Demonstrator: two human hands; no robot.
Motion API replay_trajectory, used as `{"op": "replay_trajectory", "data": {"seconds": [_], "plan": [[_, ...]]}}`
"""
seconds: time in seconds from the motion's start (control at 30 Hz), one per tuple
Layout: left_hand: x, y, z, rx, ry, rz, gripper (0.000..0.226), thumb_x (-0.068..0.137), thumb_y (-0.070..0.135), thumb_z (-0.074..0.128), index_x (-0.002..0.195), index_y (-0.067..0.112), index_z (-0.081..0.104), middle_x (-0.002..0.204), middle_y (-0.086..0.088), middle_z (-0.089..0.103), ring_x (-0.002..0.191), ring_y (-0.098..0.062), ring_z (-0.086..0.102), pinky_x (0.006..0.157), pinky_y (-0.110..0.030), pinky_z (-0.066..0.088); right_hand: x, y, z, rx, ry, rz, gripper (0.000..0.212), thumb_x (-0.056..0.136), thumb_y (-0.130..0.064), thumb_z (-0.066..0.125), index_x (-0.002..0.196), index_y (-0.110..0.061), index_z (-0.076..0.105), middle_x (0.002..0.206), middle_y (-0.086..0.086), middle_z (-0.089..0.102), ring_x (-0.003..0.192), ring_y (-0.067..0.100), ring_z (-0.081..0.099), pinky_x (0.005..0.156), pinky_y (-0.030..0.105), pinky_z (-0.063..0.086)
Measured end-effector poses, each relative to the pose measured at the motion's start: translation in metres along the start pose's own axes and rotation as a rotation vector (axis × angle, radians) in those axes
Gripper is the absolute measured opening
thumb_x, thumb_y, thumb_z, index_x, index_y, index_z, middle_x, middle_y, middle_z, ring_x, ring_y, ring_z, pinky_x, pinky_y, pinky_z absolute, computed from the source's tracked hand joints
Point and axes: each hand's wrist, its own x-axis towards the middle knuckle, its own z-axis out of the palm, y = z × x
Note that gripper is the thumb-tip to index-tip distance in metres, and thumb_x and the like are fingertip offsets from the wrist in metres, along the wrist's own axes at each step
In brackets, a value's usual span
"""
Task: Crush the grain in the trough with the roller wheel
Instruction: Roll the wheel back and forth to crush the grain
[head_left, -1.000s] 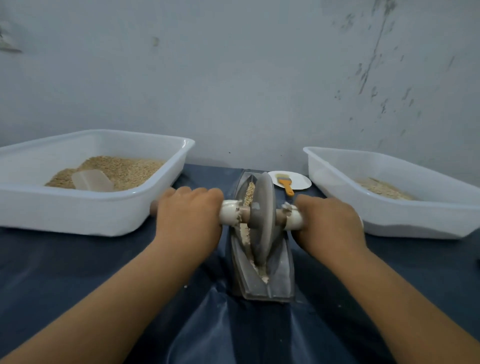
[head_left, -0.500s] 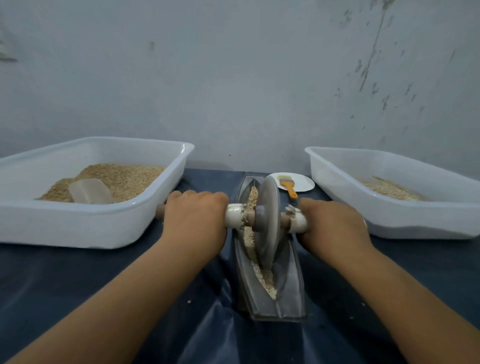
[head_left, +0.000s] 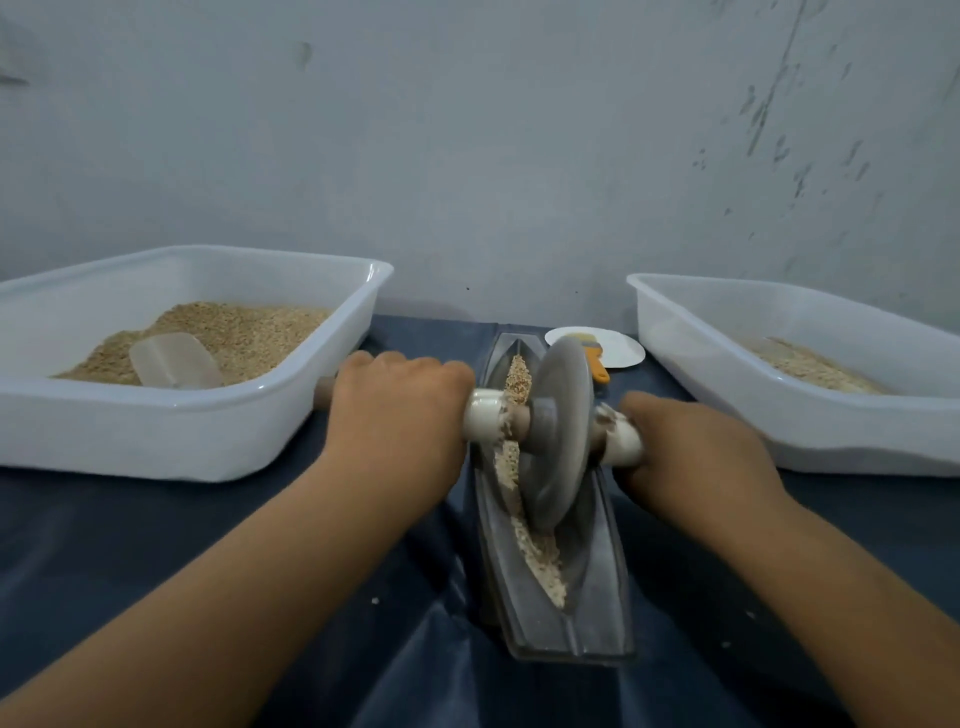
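Observation:
A grey metal trough (head_left: 597, 597) lies lengthwise on the dark blue cloth in the middle. Pale grain (head_left: 540, 561) fills its groove, whole at the far end and broken up at the near end. The grey roller wheel (head_left: 558, 441) stands upright in the groove around mid-length. A wooden axle with white sleeves runs through the wheel. My left hand (head_left: 400, 421) grips the left end of the axle. My right hand (head_left: 685, 452) grips the right end.
A white tub (head_left: 218, 447) of grain with a clear scoop (head_left: 174, 358) stands at the left. Another white tub (head_left: 779, 415) with a thin layer of grain stands at the right. A small white plate (head_left: 618, 348) with an orange-handled brush (head_left: 595, 361) lies behind the trough.
The wheel has rolled away from me along the trough, leaving more crushed grain showing at the near end. Both hands kept their grip on the axle.

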Motion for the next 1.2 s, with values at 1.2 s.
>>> {"op": "replay_trajectory", "data": {"seconds": [1.2], "plan": [[-0.031, -0.012, 0.009, -0.063, 0.132, 0.021, 0.03, 0.071, 0.025, 0.064, 0.069, 0.026, 0.034, 0.057, 0.01, 0.027, 0.056, -0.017, 0.028, 0.053, -0.027, 0.014, -0.028, -0.01, -0.006, -0.121, 0.324, -0.073, 0.048, 0.066, -0.005, 0.07, 0.076, -0.025, 0.027, 0.066, -0.006, 0.031, 0.063, 0.021, 0.027, 0.062, 0.033, 0.022]]}}
